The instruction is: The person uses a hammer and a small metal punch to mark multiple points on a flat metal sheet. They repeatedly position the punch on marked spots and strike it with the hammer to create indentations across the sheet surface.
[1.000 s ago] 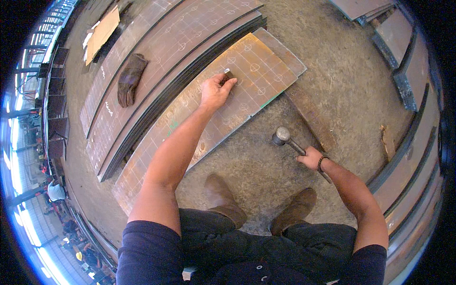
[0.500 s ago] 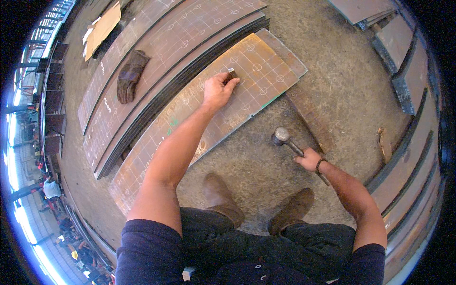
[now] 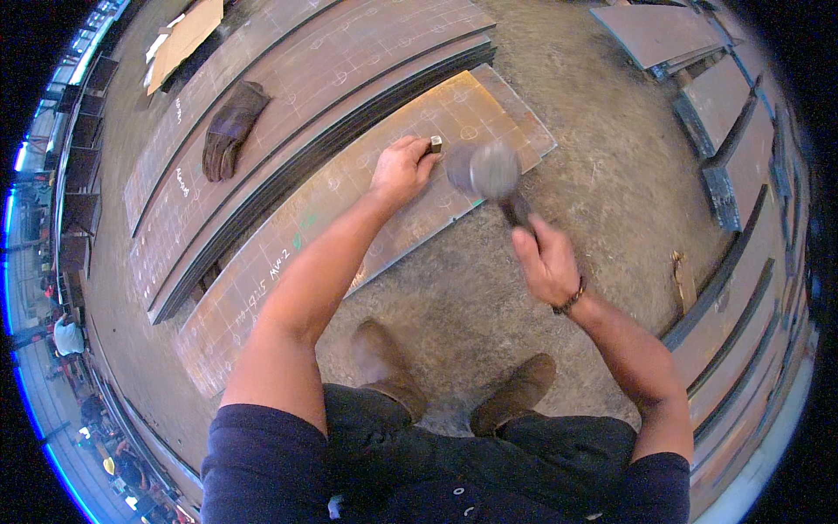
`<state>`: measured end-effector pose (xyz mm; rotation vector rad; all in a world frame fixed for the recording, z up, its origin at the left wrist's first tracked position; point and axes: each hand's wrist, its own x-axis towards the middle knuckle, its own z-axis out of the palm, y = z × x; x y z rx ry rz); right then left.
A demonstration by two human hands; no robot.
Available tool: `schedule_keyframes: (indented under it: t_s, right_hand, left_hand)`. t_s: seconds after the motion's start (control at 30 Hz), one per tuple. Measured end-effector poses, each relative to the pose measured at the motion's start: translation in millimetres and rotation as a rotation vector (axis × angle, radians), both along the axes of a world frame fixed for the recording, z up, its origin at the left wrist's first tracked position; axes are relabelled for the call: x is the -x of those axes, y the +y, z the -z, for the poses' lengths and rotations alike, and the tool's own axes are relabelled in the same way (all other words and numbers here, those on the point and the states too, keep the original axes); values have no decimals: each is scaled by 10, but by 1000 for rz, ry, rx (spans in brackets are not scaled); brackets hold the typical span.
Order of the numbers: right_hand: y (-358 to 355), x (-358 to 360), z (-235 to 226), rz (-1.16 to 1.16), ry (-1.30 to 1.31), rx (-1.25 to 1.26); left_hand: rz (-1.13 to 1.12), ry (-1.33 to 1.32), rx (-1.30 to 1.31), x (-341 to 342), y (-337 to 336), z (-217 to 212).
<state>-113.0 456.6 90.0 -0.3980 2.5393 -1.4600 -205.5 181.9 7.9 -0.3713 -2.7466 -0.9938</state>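
Observation:
My left hand (image 3: 403, 171) pinches a short, square-ended metal punch (image 3: 436, 142), held upright against the rust-brown steel plate (image 3: 371, 231). White grid lines and circled marks cover that plate, with some green marks along it. My right hand (image 3: 550, 267) is wrapped round the handle of a hammer (image 3: 495, 171). Its round metal head, blurred by motion, is raised above the plate, just right of the punch and apart from it. The punch's lower end is hidden by my fingers.
A stack of marked steel plates (image 3: 288, 105) lies beyond the worked plate, with a dark glove (image 3: 234, 131) on top. More plates (image 3: 742, 288) are stacked along the right. Cardboard (image 3: 188, 44) lies at the far left. My boots (image 3: 515, 393) stand on the concrete floor. People are distant at the left edge.
My right hand has lifted the hammer from low beside the plate, up and leftward over it. My left hand still holds the punch at about the same place. The view has shifted slightly.

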Motion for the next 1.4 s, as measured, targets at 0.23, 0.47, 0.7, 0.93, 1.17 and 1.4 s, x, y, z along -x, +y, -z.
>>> schedule_keyframes:
  t_s: [0.23,0.47,0.7,0.93,1.17,1.4]
  right_hand:
    - [-487,573,-235,76,124,127]
    - [-142,328,203,32,-368,-273]
    - [566,-744,655,6,-608,-210]
    - [958,-1086,1068,62,-888,-249]
    - [997,-1053,1180,158,-1059,-203]
    - [1029,-1076,1247,122,-981,-234]
  left_hand:
    - [31,-9,-43,18,-27,45]
    - [-3,-127,-3,-21,-41,15]
    - [-260,-465,-244,116,-63,-125]
    - [-119,-437,-278,-57,387,-188]
    - [-71,-444,-88,-93,580,-185]
    - [-49,-455,-114,-75,519,-90]
